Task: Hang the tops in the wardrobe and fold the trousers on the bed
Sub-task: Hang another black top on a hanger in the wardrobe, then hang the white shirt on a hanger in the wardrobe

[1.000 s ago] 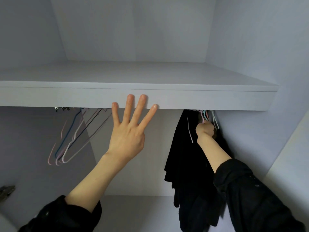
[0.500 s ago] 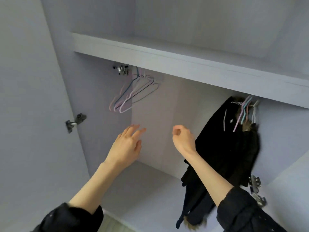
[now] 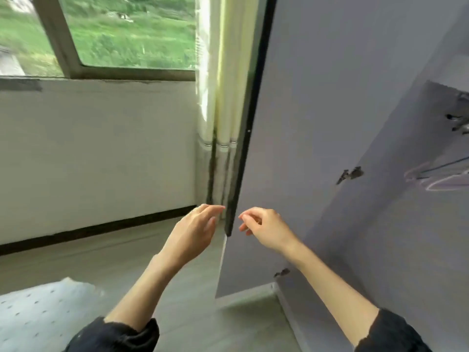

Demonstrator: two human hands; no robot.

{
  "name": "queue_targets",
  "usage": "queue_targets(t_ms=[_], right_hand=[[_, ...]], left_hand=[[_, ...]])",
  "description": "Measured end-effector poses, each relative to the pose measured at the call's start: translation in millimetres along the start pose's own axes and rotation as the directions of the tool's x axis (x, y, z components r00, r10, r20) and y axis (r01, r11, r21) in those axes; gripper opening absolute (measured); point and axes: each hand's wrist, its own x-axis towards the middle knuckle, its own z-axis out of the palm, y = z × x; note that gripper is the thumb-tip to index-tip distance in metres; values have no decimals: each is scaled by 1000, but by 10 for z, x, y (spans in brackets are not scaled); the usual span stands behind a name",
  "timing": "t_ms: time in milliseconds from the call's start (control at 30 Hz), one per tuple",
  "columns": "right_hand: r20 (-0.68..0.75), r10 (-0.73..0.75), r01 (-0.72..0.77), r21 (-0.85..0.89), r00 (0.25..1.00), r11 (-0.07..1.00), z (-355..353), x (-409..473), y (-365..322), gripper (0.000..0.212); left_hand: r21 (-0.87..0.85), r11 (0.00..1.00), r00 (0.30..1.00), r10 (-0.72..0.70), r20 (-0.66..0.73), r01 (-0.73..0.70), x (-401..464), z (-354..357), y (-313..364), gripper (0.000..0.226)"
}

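The grey wardrobe (image 3: 396, 224) fills the right side of the head view, its open door (image 3: 291, 123) standing edge-on in the middle. A few pale empty hangers (image 3: 439, 176) show blurred at the far right inside it. My left hand (image 3: 195, 232) hovers empty, left of the door's edge, fingers relaxed and nearly straight. My right hand (image 3: 264, 227) hovers empty in front of the door's inner face, fingers loosely curled. A corner of the bed (image 3: 38, 316), white with small dots, lies at the lower left. No tops or trousers are in view.
A window (image 3: 121, 34) with green outside sits above a white wall (image 3: 96, 153) on the left. A pale curtain (image 3: 223, 97) hangs beside the door's edge. Grey floor (image 3: 76, 260) runs between the bed and the wardrobe. Door hinges (image 3: 350, 174) stick out inside.
The view has swung left, away from the wardrobe's inside and the hanging black top, toward the window and bed. Both hands have come down and back, empty, after the right hand left the hanger.
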Motion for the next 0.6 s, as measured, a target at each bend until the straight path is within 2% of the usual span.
queue_targets(t_ms=[100,233,400,600], right_hand=[[154,-88,86,17,984,996,767,412,-624,16],[297,-201,204,21,933,979,1515,891,-1362,18],[432,-312,331,32,846,943,2301,1582,-2127,21],[601,-425,501,47,677,864,3320,2573,-2921,23]], left_hand=[[54,986,986,-157,-51,160,-254,-607,-790,35],[35,933,922,-346,-174,357,-529,-1246,-1574,34],[0,848,818,-511,-265,530,-735,-1800,-2408,33],[-54,708,647,-671,-363,704,-755,-2383,-3430,34]])
